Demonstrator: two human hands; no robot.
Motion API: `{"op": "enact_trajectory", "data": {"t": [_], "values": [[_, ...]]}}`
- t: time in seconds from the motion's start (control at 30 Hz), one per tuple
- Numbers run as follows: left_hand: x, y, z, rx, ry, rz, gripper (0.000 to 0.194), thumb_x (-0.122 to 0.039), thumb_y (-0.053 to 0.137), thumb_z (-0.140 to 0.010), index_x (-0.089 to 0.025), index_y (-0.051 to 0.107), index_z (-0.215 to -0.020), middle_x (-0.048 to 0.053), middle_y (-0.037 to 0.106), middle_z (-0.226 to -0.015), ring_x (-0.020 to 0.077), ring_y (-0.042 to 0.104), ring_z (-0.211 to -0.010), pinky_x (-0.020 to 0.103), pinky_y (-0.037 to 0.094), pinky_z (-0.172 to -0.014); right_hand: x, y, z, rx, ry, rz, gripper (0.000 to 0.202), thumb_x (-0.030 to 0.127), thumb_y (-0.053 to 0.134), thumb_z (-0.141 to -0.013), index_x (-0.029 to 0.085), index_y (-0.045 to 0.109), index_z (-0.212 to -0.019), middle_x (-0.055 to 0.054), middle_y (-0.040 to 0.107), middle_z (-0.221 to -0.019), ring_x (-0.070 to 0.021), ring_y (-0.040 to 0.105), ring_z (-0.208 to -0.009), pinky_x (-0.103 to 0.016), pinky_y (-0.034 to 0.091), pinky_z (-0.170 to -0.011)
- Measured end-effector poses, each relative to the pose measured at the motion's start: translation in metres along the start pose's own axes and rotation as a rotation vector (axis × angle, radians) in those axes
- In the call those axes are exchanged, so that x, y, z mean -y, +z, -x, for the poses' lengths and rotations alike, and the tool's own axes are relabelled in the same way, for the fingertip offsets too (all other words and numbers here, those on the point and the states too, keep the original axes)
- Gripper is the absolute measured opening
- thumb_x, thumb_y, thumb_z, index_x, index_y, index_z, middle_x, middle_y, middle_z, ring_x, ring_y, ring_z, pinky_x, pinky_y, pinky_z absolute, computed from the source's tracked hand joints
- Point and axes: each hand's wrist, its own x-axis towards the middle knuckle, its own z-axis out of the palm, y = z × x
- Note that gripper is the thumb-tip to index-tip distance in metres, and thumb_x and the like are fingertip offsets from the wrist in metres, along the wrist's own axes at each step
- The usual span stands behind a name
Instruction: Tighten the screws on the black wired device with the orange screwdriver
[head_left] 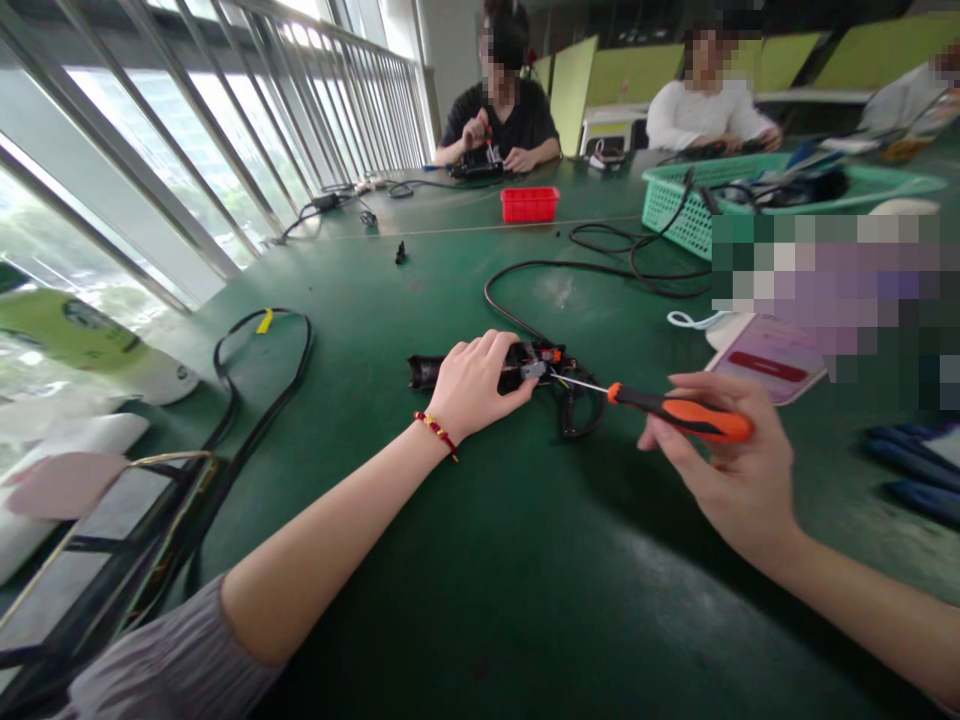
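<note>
A black cylindrical device (424,372) lies on the green table (480,520), its right part open with wires and small parts showing. My left hand (474,388) is wrapped over its middle, the thumb by a small grey piece (534,371). In my right hand (727,460) is an orange and black screwdriver (701,417), held by the handle between thumb and fingers. The shaft points left, and its tip is at the open part beside the wires. A black cord (568,412) hangs in a loop at the device's right end.
A red bin (529,205) stands beyond the device. A green basket (675,215) with cables is at the back right. A phone (772,358) is near my right hand, a looped cable (298,375) to the left. People sit across the table.
</note>
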Motion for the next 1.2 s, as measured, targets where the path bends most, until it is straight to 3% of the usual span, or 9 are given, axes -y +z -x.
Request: {"op": "enact_trajectory", "data": {"t": [0.1, 0.27, 0.33, 0.47, 0.53, 0.77, 0.97, 1.13, 1.2], "values": [[-0.0003, -0.0003, -0.0003, 0.001, 0.001, -0.003, 0.040, -0.047, 0.051, -0.085, -0.017, 0.050, -0.111, 0.006, 0.063, -0.100, 0.0216, 0.062, -0.087, 0.033, 0.043, -0.075, 0.0009, 0.0014, -0.0025, -0.050, -0.075, 0.000, 0.042, 0.020, 0.069, -0.073, 0.027, 0.050, -0.110, -0.001, 0.059, -0.093, -0.0145, 0.063, -0.072, -0.032, 0.055, -0.066], [-0.0011, -0.0008, -0.0005, 0.001, 0.000, 0.005, 0.039, -0.047, 0.052, -0.084, -0.017, 0.050, -0.111, 0.006, 0.063, -0.100, 0.0213, 0.062, -0.087, 0.033, 0.043, -0.075, 0.0005, -0.0011, -0.0032, 0.168, 0.173, -0.049, 0.014, 0.032, 0.056, -0.086, 0.024, 0.056, -0.097, 0.007, 0.048, -0.054, -0.0092, 0.046, -0.039, -0.025, 0.038, -0.038], [-0.0013, -0.0012, -0.0004, -0.001, -0.001, 0.010, 0.039, -0.047, 0.051, -0.084, -0.017, 0.050, -0.111, 0.007, 0.063, -0.100, 0.0213, 0.062, -0.087, 0.033, 0.042, -0.075, 0.0001, -0.0021, -0.0021, 0.189, 0.191, -0.027, 0.012, 0.033, 0.054, -0.088, 0.023, 0.056, -0.095, 0.008, 0.043, -0.048, -0.0088, 0.042, -0.036, -0.024, 0.034, -0.035], [-0.0010, -0.0019, 0.0001, 0.004, 0.001, 0.015, 0.041, -0.047, 0.053, -0.083, -0.018, 0.050, -0.111, 0.006, 0.063, -0.100, 0.0217, 0.062, -0.088, 0.033, 0.042, -0.075, 0.0018, -0.0010, -0.0021, 0.004, 0.000, 0.034, 0.027, 0.022, 0.065, -0.078, 0.025, 0.053, -0.102, 0.002, 0.058, -0.072, -0.0128, 0.060, -0.059, -0.028, 0.050, -0.056], [-0.0008, -0.0020, 0.0002, 0.010, 0.002, 0.012, 0.042, -0.047, 0.054, -0.081, -0.018, 0.049, -0.112, 0.006, 0.063, -0.101, 0.0221, 0.062, -0.088, 0.033, 0.042, -0.076, 0.0032, -0.0001, -0.0028, -0.017, -0.072, 0.035, 0.035, 0.018, 0.068, -0.074, 0.026, 0.052, -0.104, 0.000, 0.060, -0.084, -0.0145, 0.063, -0.070, -0.030, 0.053, -0.064], [0.0001, -0.0008, -0.0005, 0.024, -0.005, 0.002, 0.041, -0.043, 0.055, -0.082, -0.017, 0.050, -0.112, 0.006, 0.063, -0.102, 0.0220, 0.062, -0.089, 0.033, 0.042, -0.075, 0.0023, -0.0025, 0.0006, 0.210, 0.163, -0.029, 0.017, 0.029, 0.057, -0.086, 0.024, 0.055, -0.102, 0.008, 0.046, -0.053, -0.0085, 0.045, -0.039, -0.025, 0.039, -0.039], [-0.0001, -0.0010, -0.0002, 0.022, -0.008, 0.003, 0.040, -0.044, 0.054, -0.082, -0.018, 0.050, -0.112, 0.006, 0.063, -0.101, 0.0223, 0.061, -0.090, 0.034, 0.042, -0.077, 0.0009, -0.0001, -0.0009, 0.019, -0.042, -0.011, 0.040, 0.019, 0.067, -0.075, 0.028, 0.050, -0.110, -0.001, 0.060, -0.089, -0.0157, 0.063, -0.074, -0.033, 0.054, -0.066], [-0.0011, -0.0012, -0.0004, 0.028, -0.006, -0.009, 0.041, -0.044, 0.054, -0.083, -0.016, 0.050, -0.113, 0.006, 0.063, -0.101, 0.0222, 0.062, -0.089, 0.034, 0.042, -0.076, 0.0028, -0.0008, -0.0013, 0.221, 0.153, -0.007, 0.018, 0.028, 0.058, -0.085, 0.025, 0.054, -0.102, 0.007, 0.051, -0.055, -0.0093, 0.048, -0.041, -0.024, 0.041, -0.040], [-0.0010, -0.0014, -0.0004, 0.030, -0.008, -0.012, 0.041, -0.044, 0.054, -0.082, -0.016, 0.050, -0.112, 0.007, 0.063, -0.101, 0.0222, 0.062, -0.089, 0.034, 0.042, -0.076, 0.0025, -0.0013, 0.0001, 0.223, 0.153, 0.010, 0.016, 0.029, 0.058, -0.085, 0.024, 0.055, -0.100, 0.008, 0.048, -0.050, -0.0089, 0.045, -0.037, -0.024, 0.039, -0.038]]}}
